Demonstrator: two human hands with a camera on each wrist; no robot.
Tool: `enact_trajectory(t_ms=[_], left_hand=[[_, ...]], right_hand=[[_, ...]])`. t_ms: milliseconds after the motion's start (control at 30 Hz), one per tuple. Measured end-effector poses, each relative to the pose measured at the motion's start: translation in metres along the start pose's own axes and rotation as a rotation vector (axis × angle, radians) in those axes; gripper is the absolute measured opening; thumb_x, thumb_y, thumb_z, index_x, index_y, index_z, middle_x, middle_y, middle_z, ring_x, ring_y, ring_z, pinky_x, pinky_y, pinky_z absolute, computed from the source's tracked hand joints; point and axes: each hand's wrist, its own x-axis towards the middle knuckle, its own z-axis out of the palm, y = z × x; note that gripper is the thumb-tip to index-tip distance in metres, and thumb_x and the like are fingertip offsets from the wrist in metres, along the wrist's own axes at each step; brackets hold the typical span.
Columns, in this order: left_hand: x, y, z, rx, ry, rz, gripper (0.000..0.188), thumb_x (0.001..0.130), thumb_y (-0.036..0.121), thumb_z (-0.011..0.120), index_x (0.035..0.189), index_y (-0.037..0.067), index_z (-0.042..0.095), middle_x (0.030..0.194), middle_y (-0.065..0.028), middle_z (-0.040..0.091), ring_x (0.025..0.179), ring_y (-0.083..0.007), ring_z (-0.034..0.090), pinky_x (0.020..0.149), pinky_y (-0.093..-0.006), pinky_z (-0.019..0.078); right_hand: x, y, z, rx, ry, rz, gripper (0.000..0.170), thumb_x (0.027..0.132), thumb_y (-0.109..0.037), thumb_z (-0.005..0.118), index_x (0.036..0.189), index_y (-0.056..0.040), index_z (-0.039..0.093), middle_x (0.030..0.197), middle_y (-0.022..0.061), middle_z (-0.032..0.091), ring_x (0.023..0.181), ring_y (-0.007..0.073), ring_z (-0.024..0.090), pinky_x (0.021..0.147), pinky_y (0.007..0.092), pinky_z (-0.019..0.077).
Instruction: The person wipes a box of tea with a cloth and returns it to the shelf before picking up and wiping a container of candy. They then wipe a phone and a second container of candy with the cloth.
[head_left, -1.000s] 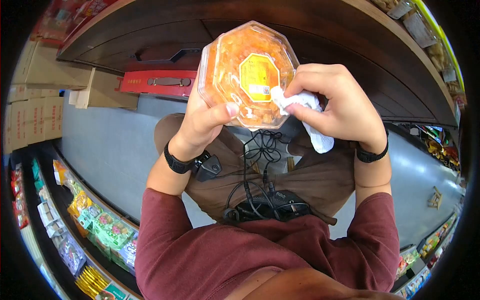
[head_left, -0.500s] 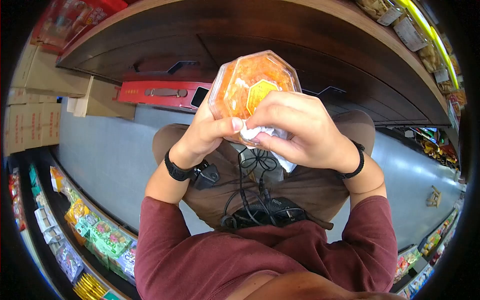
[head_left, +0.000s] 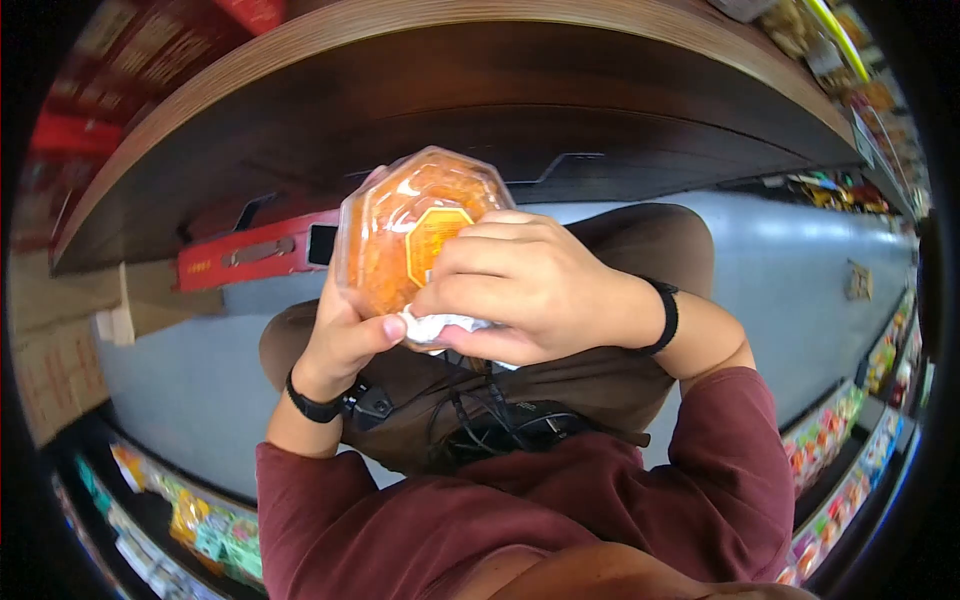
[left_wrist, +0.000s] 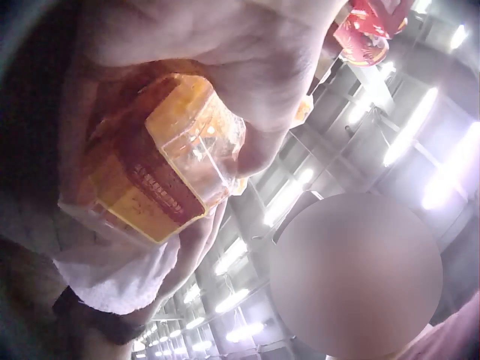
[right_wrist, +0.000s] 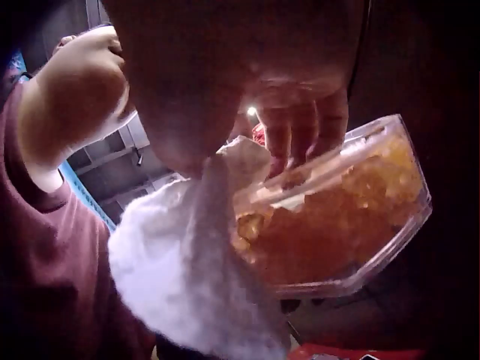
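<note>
A clear octagonal tub (head_left: 385,235) of orange food, with a yellow label (head_left: 436,240), is held up over the lap, its labelled face tilted upward. The left hand (head_left: 345,325) grips it by the left and lower edge, thumb on the near rim. The right hand (head_left: 535,285) pinches a white cloth (head_left: 440,325) against the tub's near edge, its fingers lying across the labelled face. In the right wrist view the cloth (right_wrist: 180,262) hangs beside the tub's side wall (right_wrist: 337,217). The left wrist view shows a yellow and red label (left_wrist: 154,191) on the tub.
Beyond the hands stands a dark wooden cabinet (head_left: 400,100), with a red box (head_left: 250,252) at its foot. Cardboard boxes (head_left: 50,370) are at the left. Packaged goods line shelves (head_left: 215,530) at lower left and right. Black cables and a device (head_left: 510,425) lie on the lap.
Both hands and the tub have come lower and to the left in the head view. The right hand, with the cloth, has moved from the tub's right side to its near edge. The view has shifted.
</note>
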Motion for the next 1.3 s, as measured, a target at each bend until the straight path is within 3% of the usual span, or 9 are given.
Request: enact_trajectory(t_ms=[333,500,600,733,867,1067,1167,1233,1300], left_hand=[[0.036,-0.025,0.007,-0.141,-0.178,-0.123,0.102,0.073,0.038,0.086,0.150,0.002,0.029,0.141,-0.0132,0.051,0.128,-0.0241,0.054,0.107,-0.0386,0.0458],[0.039,-0.031,0.012,-0.187,-0.074,-0.133,0.099,0.071,0.048,0.081,0.145,0.000,0.037,0.134,-0.0181,0.056,0.117,-0.0288,0.062,0.100,-0.0423,0.0535],[0.022,-0.032,0.002,-0.250,0.050,-0.069,0.099,0.067,0.058,0.079,0.140,0.000,0.046,0.127,-0.0163,0.063,0.108,-0.0295,0.067,0.094,-0.0447,0.0576],[-0.004,-0.030,-0.023,-0.380,0.081,0.016,0.094,0.070,0.057,0.080,0.138,0.000,0.049,0.126,-0.0149,0.065,0.108,-0.0281,0.068,0.092,-0.0432,0.0584],[-0.021,-0.031,-0.044,-0.088,0.143,0.222,0.097,0.073,0.065,0.076,0.139,0.000,0.047,0.126,-0.0155,0.064,0.110,-0.0269,0.066,0.093,-0.0416,0.0571],[-0.041,-0.021,-0.068,-0.240,0.073,0.391,0.093,0.077,0.066,0.072,0.142,0.005,0.047,0.132,-0.0141,0.060,0.117,-0.0276,0.062,0.098,-0.0417,0.0538],[-0.048,-0.013,-0.081,-0.215,0.052,0.456,0.090,0.078,0.066,0.070,0.143,0.007,0.047,0.135,-0.0134,0.059,0.120,-0.0280,0.060,0.101,-0.0418,0.0524],[-0.048,-0.010,-0.084,-0.209,0.036,0.493,0.089,0.080,0.066,0.068,0.144,0.008,0.047,0.137,-0.0130,0.058,0.122,-0.0282,0.059,0.102,-0.0419,0.0515],[-0.042,-0.007,-0.080,-0.243,-0.060,0.570,0.088,0.081,0.066,0.066,0.144,0.008,0.047,0.137,-0.0130,0.058,0.123,-0.0277,0.059,0.102,-0.0415,0.0515]], right_hand=[[-0.017,0.002,-0.021,-0.189,0.362,0.195,0.032,0.071,-0.011,0.084,0.100,-0.0068,0.070,0.091,0.0078,0.063,0.074,0.0219,0.065,0.060,0.0297,0.0526],[-0.009,-0.001,-0.054,-0.255,0.300,0.174,0.037,0.077,-0.032,0.080,0.104,-0.0091,0.068,0.097,0.0101,0.070,0.084,0.0300,0.066,0.074,0.0395,0.0542],[-0.021,-0.015,-0.093,-0.302,0.318,0.087,0.038,0.081,-0.023,0.075,0.111,-0.0007,0.068,0.107,0.0152,0.071,0.098,0.0269,0.068,0.084,0.0345,0.0527],[-0.121,0.015,-0.142,0.135,0.645,0.208,0.034,0.102,-0.026,0.050,0.109,0.0052,0.062,0.105,0.0189,0.066,0.096,0.0226,0.064,0.078,0.0308,0.0512],[-0.262,0.074,-0.167,0.864,1.058,0.893,0.019,0.102,-0.021,0.054,0.101,-0.0029,0.062,0.098,0.0084,0.063,0.085,0.0169,0.059,0.072,0.0287,0.0453],[-0.291,0.072,-0.223,0.937,1.011,0.655,0.016,0.099,-0.021,0.059,0.098,-0.0050,0.061,0.092,0.0042,0.059,0.084,0.0154,0.051,0.076,0.0317,0.0409],[-0.258,0.012,-0.291,0.748,0.764,0.526,0.016,0.096,-0.018,0.060,0.102,-0.0038,0.061,0.095,0.0083,0.058,0.090,0.0190,0.051,0.082,0.0359,0.0405],[-0.239,-0.042,-0.338,0.366,0.854,0.502,0.023,0.097,-0.020,0.057,0.112,-0.0031,0.060,0.107,0.0121,0.061,0.107,0.0220,0.055,0.095,0.0393,0.0434],[-0.201,-0.112,-0.388,0.279,0.725,0.422,0.018,0.096,-0.025,0.054,0.102,-0.0090,0.058,0.098,0.0075,0.055,0.097,0.0200,0.051,0.088,0.0372,0.0413]])
